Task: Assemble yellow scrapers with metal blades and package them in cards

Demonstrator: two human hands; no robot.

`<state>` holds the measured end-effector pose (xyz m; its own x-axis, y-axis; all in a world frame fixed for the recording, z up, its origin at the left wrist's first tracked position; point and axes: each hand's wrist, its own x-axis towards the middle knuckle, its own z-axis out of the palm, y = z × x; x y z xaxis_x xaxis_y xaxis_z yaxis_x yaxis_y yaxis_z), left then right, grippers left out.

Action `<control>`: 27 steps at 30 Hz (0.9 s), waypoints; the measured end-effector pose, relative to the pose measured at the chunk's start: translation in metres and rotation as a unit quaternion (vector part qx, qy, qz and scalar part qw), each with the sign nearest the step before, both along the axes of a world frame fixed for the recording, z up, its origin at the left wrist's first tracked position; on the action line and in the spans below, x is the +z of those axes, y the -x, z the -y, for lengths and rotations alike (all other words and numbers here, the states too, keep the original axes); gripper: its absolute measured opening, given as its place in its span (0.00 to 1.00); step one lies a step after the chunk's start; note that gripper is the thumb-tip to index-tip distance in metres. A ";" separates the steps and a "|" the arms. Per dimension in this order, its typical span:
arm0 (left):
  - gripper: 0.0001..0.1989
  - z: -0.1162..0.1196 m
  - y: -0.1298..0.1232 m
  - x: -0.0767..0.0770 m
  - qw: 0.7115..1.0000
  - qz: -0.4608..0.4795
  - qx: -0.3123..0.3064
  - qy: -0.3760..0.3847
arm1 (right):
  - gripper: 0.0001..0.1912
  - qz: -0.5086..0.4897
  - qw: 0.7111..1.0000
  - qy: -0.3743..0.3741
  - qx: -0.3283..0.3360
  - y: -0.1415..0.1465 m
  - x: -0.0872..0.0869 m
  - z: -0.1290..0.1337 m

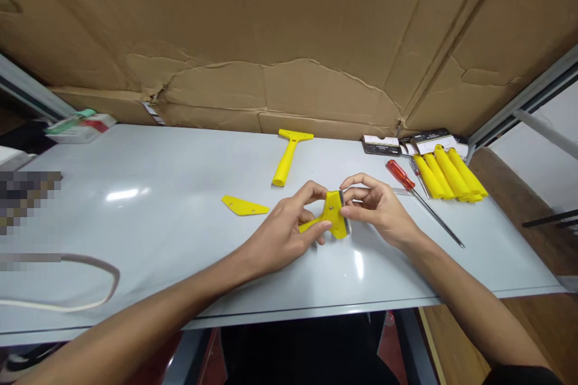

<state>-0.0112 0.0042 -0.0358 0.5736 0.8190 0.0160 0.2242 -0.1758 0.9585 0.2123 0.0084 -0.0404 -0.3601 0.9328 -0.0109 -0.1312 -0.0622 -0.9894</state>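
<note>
Near the front of the table, my left hand grips a yellow scraper by its handle and head, its thumb lying along the lower side. A small screw shows in the middle of the head. Along the head's right edge runs a dark metal blade. My right hand is closed at this edge, thumb and fingers pinching the upper part of the blade. Left of my hands lies a flat yellow plate with small holes. Behind them lies a second yellow scraper body, with no blade visible on it.
A red-handled screwdriver lies to the right, beside a smaller screwdriver. Several yellow handles and black-and-white packets sit at the back right. Cardboard walls the back. A white cable loops at left.
</note>
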 end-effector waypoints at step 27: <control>0.16 -0.014 -0.005 0.001 0.985 -0.004 0.035 0.169 | 0.07 0.530 0.815 -0.225 0.065 -0.083 0.008 -0.023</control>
<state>-0.0061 0.0184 -0.0349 0.5140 0.8144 -0.2694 0.2328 0.1699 0.9576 0.2951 0.0316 -0.0326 -0.4671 0.8829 -0.0472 0.7906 0.3932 -0.4695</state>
